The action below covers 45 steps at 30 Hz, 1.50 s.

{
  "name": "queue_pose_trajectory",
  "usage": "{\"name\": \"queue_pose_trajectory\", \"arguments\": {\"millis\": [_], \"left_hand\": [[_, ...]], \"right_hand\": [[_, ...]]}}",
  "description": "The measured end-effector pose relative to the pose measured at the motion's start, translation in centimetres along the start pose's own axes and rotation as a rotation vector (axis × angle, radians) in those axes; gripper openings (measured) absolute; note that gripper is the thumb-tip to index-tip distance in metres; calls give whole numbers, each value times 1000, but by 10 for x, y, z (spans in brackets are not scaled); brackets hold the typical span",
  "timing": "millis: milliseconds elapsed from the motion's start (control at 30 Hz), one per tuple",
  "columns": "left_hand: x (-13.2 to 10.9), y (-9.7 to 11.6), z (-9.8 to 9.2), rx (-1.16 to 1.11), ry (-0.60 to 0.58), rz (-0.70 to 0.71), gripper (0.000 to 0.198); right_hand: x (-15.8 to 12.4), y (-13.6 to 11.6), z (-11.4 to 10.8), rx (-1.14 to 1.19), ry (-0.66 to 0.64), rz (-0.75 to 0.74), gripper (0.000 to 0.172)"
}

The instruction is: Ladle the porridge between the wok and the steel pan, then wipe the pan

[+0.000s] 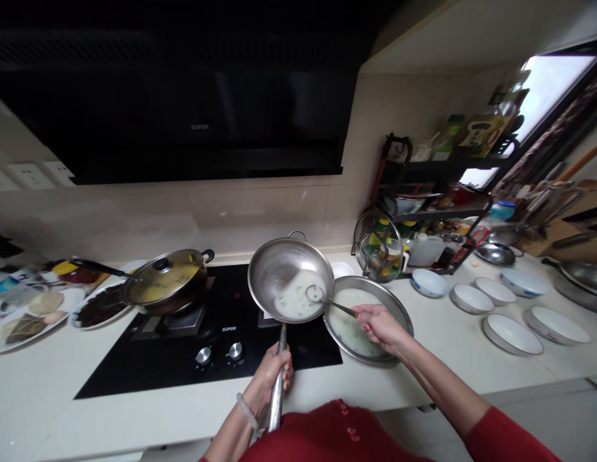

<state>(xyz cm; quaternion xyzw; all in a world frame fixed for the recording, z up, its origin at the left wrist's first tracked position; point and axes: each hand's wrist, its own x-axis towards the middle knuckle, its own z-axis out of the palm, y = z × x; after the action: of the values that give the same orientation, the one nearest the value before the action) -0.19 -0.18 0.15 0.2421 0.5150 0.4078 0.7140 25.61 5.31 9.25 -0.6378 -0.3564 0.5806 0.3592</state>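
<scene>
My left hand (273,367) is wrapped round the long metal handle of a steel wok (269,273), which is tilted toward the right over the stove's right burner. White soup (296,298) with green bits has pooled in the wok's lower right part. In my right hand (380,327) is a ladle (315,294), its bowl dipped at the soup and its handle crossing the wok's right rim. Beside the wok, partly under my right forearm, stands a wide steel basin (408,321) holding similar white liquid.
A lidded pan (168,282) sits on the left burner of the black stove (216,359). Plates of food (103,308) lie further left. Several bowls (513,333) stand right, before a spice rack (438,212) with a glass lid (378,247) against it. The range hood (197,96) overhangs the stove.
</scene>
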Motion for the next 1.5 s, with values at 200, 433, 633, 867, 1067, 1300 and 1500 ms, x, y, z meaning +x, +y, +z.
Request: {"name": "queue_pose_trajectory", "arguments": {"millis": [200, 433, 633, 867, 1067, 1300, 1500], "left_hand": [[2, -2, -2, 8, 2, -4, 32], [3, -3, -3, -1, -12, 0, 36], [3, -4, -2, -20, 14, -19, 35], [3, -3, -3, -1, -12, -12, 37], [3, -3, -3, -7, 2, -14, 37], [2, -2, -2, 1, -3, 0, 34], [2, -2, -2, 7, 3, -1, 30]], "right_hand": [[-14, 5, -22, 95, -44, 3, 33], [-34, 28, -65, 77, 79, -29, 53], [-27, 89, -95, -552, 324, -386, 40], [-24, 141, -111, -1306, 423, -698, 56], [-24, 79, -82, -447, 403, -455, 47], [-7, 28, -25, -166, 185, -306, 59], [29, 18, 3, -814, 197, -579, 42]]}}
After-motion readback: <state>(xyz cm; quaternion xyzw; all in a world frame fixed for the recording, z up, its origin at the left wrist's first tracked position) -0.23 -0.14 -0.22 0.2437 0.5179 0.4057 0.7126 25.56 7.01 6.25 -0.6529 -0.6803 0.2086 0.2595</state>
